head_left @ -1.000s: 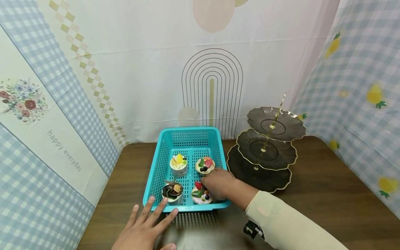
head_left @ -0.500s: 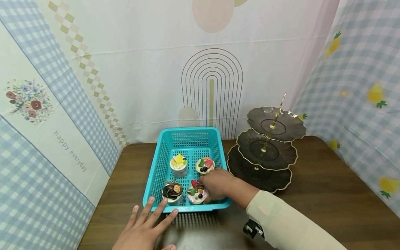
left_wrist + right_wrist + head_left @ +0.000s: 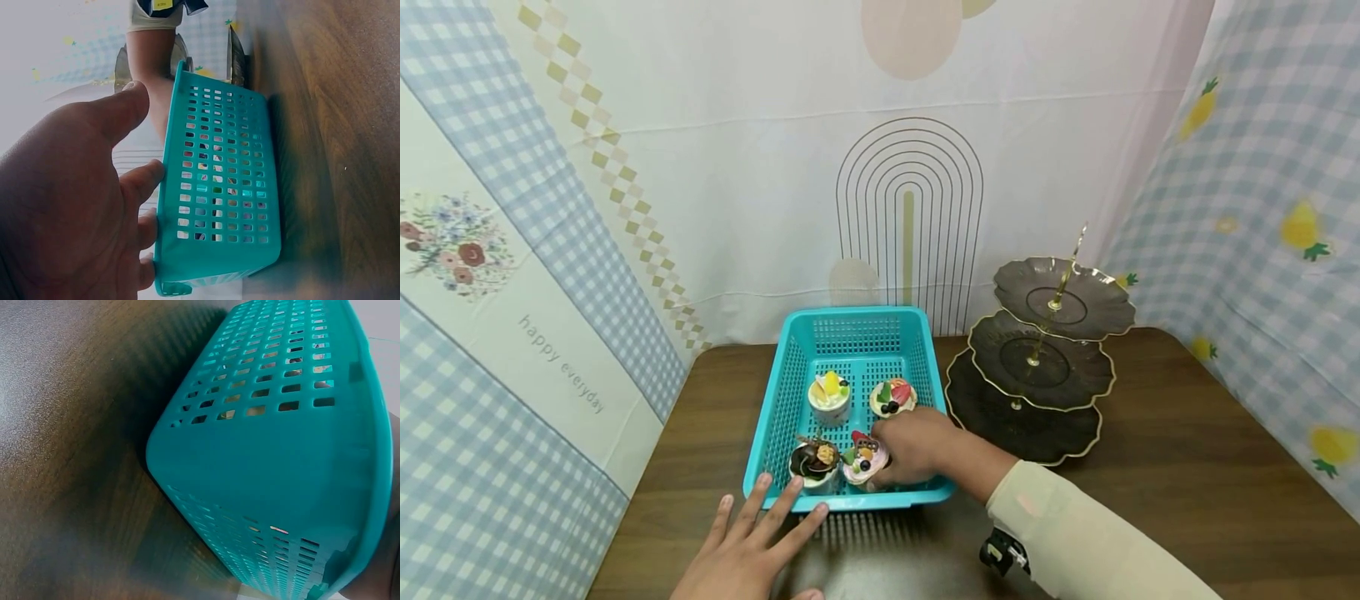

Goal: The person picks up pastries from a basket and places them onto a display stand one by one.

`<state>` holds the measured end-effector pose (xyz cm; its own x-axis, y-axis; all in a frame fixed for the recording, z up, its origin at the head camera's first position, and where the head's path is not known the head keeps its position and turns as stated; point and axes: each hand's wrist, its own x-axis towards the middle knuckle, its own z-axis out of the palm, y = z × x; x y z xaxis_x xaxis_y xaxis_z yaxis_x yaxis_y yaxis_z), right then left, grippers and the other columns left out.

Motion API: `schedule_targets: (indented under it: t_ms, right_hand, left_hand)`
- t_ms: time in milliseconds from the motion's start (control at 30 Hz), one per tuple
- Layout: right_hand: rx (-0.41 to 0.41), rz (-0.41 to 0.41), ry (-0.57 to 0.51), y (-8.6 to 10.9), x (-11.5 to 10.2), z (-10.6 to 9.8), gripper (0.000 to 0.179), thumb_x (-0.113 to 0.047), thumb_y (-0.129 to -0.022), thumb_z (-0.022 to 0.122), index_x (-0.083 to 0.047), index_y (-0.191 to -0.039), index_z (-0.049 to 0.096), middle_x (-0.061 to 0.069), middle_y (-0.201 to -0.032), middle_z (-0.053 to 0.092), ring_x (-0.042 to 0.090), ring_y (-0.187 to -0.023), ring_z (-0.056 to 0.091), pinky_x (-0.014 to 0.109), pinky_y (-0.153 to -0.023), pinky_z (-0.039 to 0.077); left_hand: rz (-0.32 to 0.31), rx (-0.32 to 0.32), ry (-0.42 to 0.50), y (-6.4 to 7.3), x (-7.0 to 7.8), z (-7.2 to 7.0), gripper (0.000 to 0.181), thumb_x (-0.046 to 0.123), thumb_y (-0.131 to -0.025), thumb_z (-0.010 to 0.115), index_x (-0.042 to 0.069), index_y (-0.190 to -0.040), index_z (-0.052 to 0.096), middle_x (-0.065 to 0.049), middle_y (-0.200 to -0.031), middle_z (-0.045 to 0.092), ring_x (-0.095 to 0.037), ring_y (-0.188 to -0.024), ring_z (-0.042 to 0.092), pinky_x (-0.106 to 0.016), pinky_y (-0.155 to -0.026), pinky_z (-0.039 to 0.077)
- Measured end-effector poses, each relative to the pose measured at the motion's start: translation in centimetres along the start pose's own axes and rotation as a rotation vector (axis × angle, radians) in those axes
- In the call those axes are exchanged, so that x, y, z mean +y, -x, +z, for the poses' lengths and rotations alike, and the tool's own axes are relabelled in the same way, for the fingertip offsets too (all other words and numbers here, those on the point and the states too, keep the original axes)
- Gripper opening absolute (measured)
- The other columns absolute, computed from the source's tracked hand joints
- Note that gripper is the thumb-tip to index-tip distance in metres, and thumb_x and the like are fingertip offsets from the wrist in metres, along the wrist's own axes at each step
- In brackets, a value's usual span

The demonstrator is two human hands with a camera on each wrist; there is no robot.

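In the head view my right hand [image 3: 916, 447] reaches into a turquoise plastic basket [image 3: 766, 408] and grips the side of a pink-cream cupcake [image 3: 863, 463] topped with berries and leaves. That cupcake leans left, close to a chocolate-topped cupcake [image 3: 814, 461]. Behind my right hand sits a tart-like cupcake [image 3: 892, 397] with strawberry and dark berries. A white-cream cupcake [image 3: 830, 400] with yellow fruit is at the middle left of the basket. My left hand [image 3: 747, 546] is spread, its fingertips touching the basket's near rim [image 3: 160, 206]. The basket wall hides my right fingers in the right wrist view.
A three-tier dark cake stand [image 3: 1037, 367] with gold scalloped edges stands right of the basket, close to its side. All of it rests on a brown wooden table [image 3: 1180, 467]. Printed cloths [image 3: 760, 200] hang behind and at both sides.
My right hand has shifted slightly left, carrying the pink-cream cupcake left and tilting it towards the chocolate-topped one. My left hand has stayed at the basket rim.
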<state>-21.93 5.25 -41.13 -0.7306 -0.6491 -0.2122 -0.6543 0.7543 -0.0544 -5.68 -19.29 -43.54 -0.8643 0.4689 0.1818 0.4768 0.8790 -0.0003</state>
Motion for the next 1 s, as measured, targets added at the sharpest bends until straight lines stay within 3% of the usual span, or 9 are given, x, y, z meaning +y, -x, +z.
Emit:
schedule_targets:
  t_ms: [300, 667, 1000]
  right_hand:
    - [0.048, 0.023, -0.085, 0.0, -0.3, 0.3, 0.049, -0.062, -0.073, 0.067, -0.022, -0.099, 0.059, -0.012, -0.073, 0.051, 0.007, -0.059, 0.050, 0.031, -0.048, 0.039]
    - [0.159, 0.010, -0.340, 0.3, 0.2, -0.1, 0.057, -0.033, -0.068, 0.079, -0.011, -0.115, 0.055, -0.010, -0.080, 0.055, 0.005, -0.063, 0.053, 0.025, -0.053, 0.044]
    - [0.288, -0.004, -0.406, 1.7, 1.2, -1.2, 0.062, -0.041, -0.069, 0.081, -0.013, -0.118, 0.056, -0.011, -0.089, 0.059, 0.004, -0.072, 0.055, 0.024, -0.061, 0.046]
  left_hand:
    - [0.024, 0.095, -0.039, 0.1, 0.0, 0.7, 0.073, 0.072, -0.083, 0.044, 0.044, -0.147, 0.024, 0.008, -0.155, 0.019, -0.031, -0.139, 0.019, -0.039, -0.104, -0.022]
    - [0.022, 0.087, -0.034, 0.1, 0.0, 0.6, 0.072, 0.072, -0.083, 0.043, 0.044, -0.147, 0.023, 0.007, -0.154, 0.021, -0.031, -0.140, 0.017, -0.038, -0.103, -0.023]
    - [0.005, 0.054, -0.024, 0.1, 0.1, 0.4, 0.072, 0.072, -0.084, 0.043, 0.044, -0.147, 0.023, 0.008, -0.155, 0.019, -0.031, -0.140, 0.016, -0.039, -0.102, -0.025]
